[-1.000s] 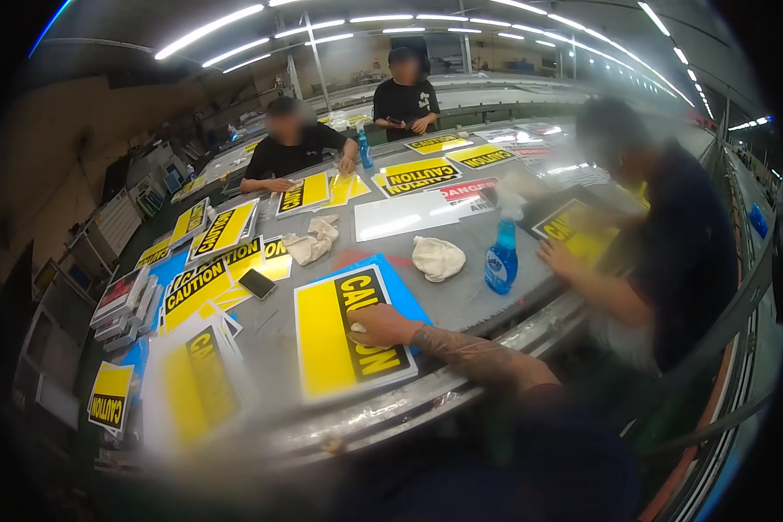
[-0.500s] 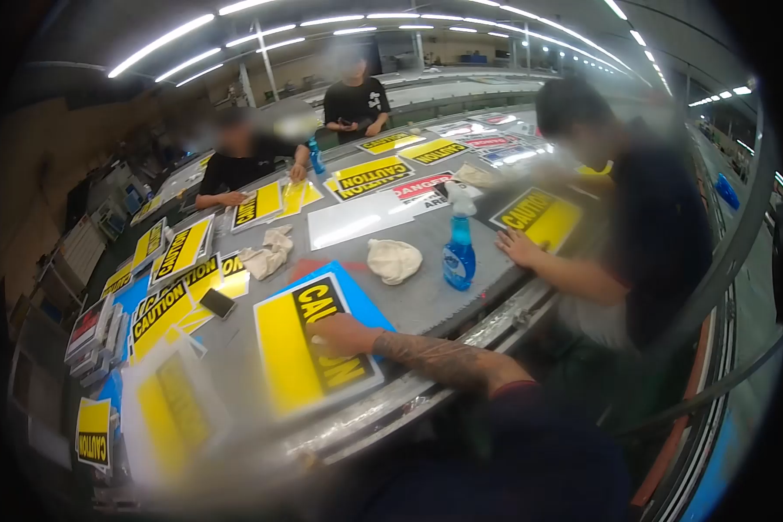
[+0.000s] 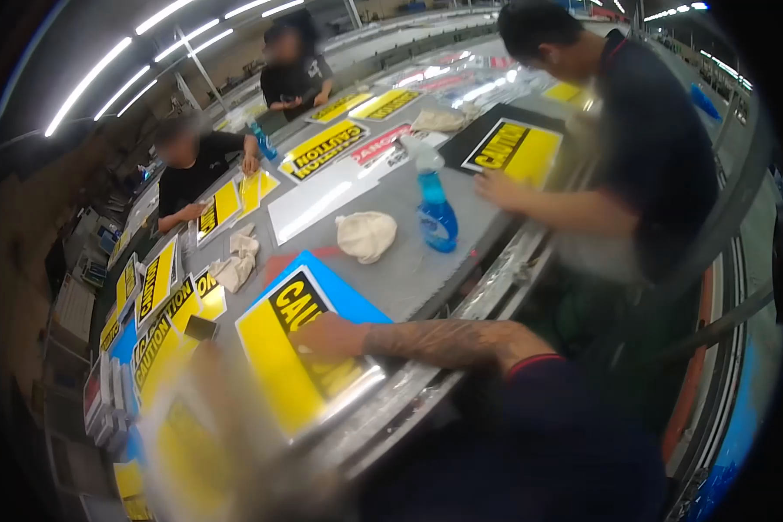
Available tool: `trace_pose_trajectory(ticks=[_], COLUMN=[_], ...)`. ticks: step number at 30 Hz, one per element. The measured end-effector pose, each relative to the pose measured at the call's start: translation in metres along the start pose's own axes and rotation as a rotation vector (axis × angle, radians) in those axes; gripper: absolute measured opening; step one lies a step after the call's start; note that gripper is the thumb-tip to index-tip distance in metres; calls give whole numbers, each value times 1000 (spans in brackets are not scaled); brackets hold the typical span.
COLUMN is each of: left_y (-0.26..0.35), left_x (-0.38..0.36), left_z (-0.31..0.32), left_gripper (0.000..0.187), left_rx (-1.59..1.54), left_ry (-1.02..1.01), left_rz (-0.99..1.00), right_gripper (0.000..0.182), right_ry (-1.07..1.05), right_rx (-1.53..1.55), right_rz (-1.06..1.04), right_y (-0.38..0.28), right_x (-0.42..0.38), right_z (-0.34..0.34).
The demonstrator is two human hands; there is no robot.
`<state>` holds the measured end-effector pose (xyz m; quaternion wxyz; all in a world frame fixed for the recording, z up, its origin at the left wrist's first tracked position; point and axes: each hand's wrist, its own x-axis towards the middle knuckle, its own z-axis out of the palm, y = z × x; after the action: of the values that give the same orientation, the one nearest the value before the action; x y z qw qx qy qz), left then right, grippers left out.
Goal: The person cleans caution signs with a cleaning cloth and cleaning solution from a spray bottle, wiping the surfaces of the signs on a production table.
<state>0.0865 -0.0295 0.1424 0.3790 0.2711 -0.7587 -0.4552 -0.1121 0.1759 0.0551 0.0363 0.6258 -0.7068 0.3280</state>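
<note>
My right hand (image 3: 329, 337), at the end of a tattooed forearm, rests on a yellow-and-black CAUTION sign (image 3: 265, 357). Its fingers look curled down against the lettering, and whatever they may hold is hidden. Under that sign a blue sheet (image 3: 344, 291) shows at its far edge. My left hand (image 3: 207, 365) is a smear at the lower left, above a blurred yellow-and-white sheet (image 3: 183, 452); its fingers cannot be made out. Beyond the sign lie a balled cream cloth (image 3: 365, 237) and a crumpled cloth (image 3: 237, 261). A blue spray bottle (image 3: 438, 213) stands upright to the right.
A phone (image 3: 200, 328) lies by stacked CAUTION signs (image 3: 158, 283) on the left. One co-worker (image 3: 661, 148) on the right touches a sign (image 3: 518, 152). Two others (image 3: 202, 165) (image 3: 291, 83) are across the table. A metal rail (image 3: 400, 400) runs along the near edge.
The view has tilted and shifted. A blurred left hand and forearm have come in over the sheet at lower left. My right hand stays on the sign. The right co-worker's sign now shows a dark backing.
</note>
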Motion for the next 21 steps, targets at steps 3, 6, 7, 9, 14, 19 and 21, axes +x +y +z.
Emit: trace_pose_trajectory(ticks=[3, 6, 7, 9, 14, 19, 21], left_y=[-22, -55, -68, -84, -81, -73, -82], left_x=[31, 36, 22, 11, -5, -8, -10], left_z=[18, 20, 10, 13, 28, 29, 26], left_gripper=[51, 48, 47, 46, 45, 39, 36], left_rx=[231, -187, -114, -55, -136, -72, -67], left_ry=[-70, -116, -114, -130, -121, -70, -29], left_rz=[33, -29, -73, -151, -233, -238, -197], right_gripper=[28, 26, 26, 27, 33, 29, 28], right_ry=[-49, -11, 38, 61, -15, -139, -162], right_rx=[72, -26, -23, 18, -17, 40, 37], right_rz=[54, -48, -86, -97, -70, 9, 20], right_y=[-2, 0, -5, -1, -1, -9, -11], right_x=[-2, -8, -11, -13, -7, 7, 11], right_z=[0, 1, -5, -2, -6, -28, -33])
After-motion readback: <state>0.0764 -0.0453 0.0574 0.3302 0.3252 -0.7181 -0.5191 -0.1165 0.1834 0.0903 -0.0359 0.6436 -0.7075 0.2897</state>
